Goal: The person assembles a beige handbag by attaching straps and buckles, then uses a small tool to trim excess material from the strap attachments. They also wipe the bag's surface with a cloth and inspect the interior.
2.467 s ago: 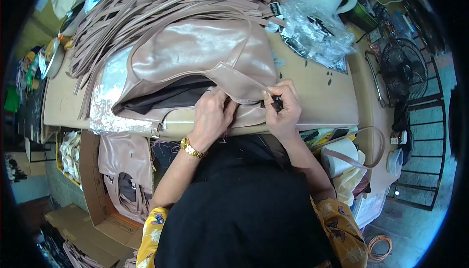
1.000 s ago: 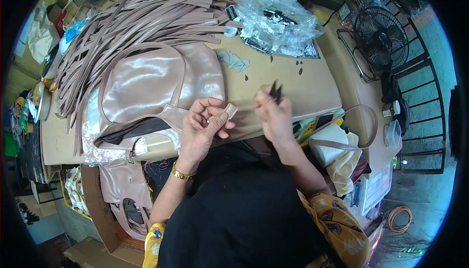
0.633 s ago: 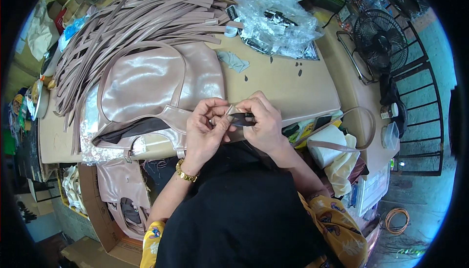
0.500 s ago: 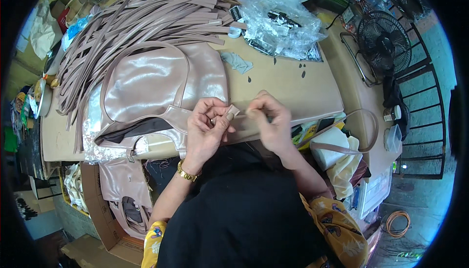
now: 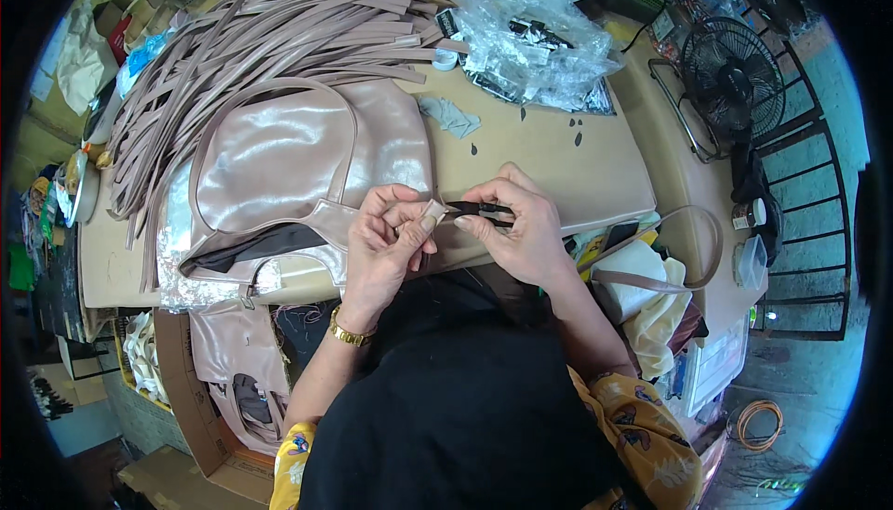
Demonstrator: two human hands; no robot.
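Observation:
A shiny dusty-pink handbag (image 5: 279, 152) lies on the table with its looped handle upward and dark lining showing at the opening. My left hand (image 5: 386, 236) pinches the end of a pink strap (image 5: 434, 211) between thumb and fingers, just right of the bag. In my right hand (image 5: 521, 226) are small black thread snips (image 5: 484, 211), closed in by the fingers. Their tip points left and meets the strap end or sits right beside it; exact contact is too small to tell.
A heap of pink straps (image 5: 279, 40) covers the far left. Clear plastic packets (image 5: 539, 45) lie at the back, near a grey cloth scrap (image 5: 449, 117). A black fan (image 5: 733, 78) stands right; a white roll (image 5: 633, 273) sits beside my right forearm. Below left, a cardboard box (image 5: 191, 389) holds bag pieces.
Black thread snips now show in my right hand, their tip at the strap end; half a second ago that hand was blurred. My left hand has shifted slightly left, still pinching the strap.

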